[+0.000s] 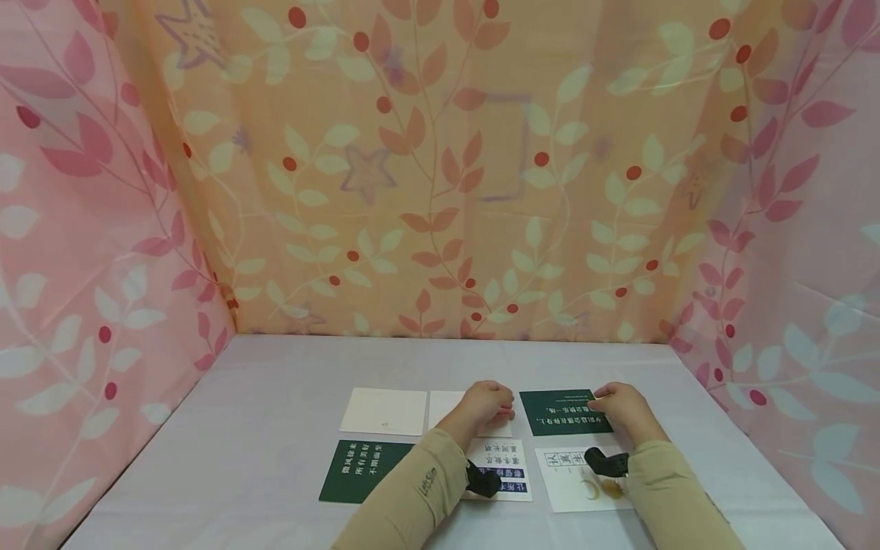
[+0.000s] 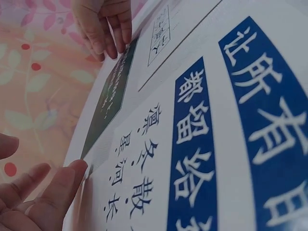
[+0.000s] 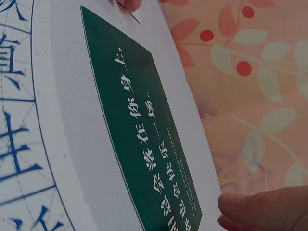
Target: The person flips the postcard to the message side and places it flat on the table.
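My left hand (image 1: pixel 486 405) is over the right part of a plain pale card (image 1: pixel 440 403) in the back row. In the left wrist view its fingers (image 2: pixel 57 185) are loosely extended at that card's edge. My right hand (image 1: pixel 624 411) touches the right end of a green card (image 1: pixel 553 414) with white writing. Its fingers (image 2: pixel 114 31) reach down to the card's corner, and the thumb (image 3: pixel 240 207) lies beside it in the right wrist view. Below my left wrist lies a white card with blue bands (image 1: pixel 512 462); a white card with boxed characters (image 1: pixel 565 493) is below my right.
Another plain cream card (image 1: pixel 383 412) lies at the back left, with a green card (image 1: pixel 360 470) in front of it, partly covered by my left sleeve. All lie on a white table (image 1: pixel 227 451). Patterned cloth (image 1: pixel 440 168) surrounds the back and sides.
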